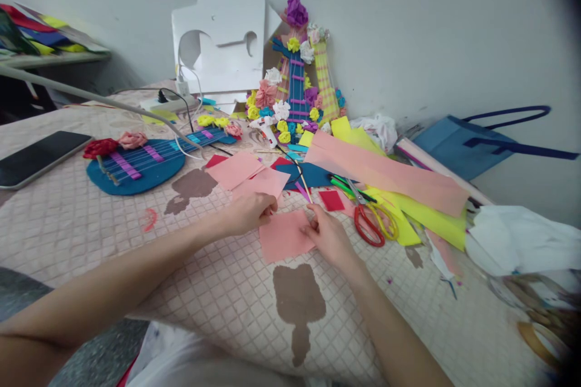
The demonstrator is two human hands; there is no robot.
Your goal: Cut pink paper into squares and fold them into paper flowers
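A pink felt square lies on the patterned cloth in front of me. My left hand pinches its upper left corner with closed fingers. My right hand grips its right edge, fingers curled on the felt. More pink squares lie just beyond my hands. Red and yellow scissors rest to the right of my right hand.
A blue felt guitar shape with paper roses lies at the left, a phone beyond it. An upright guitar decoration leans on the wall, a glue gun near it. Long pink and yellow felt sheets, a blue bag and a white cloth fill the right.
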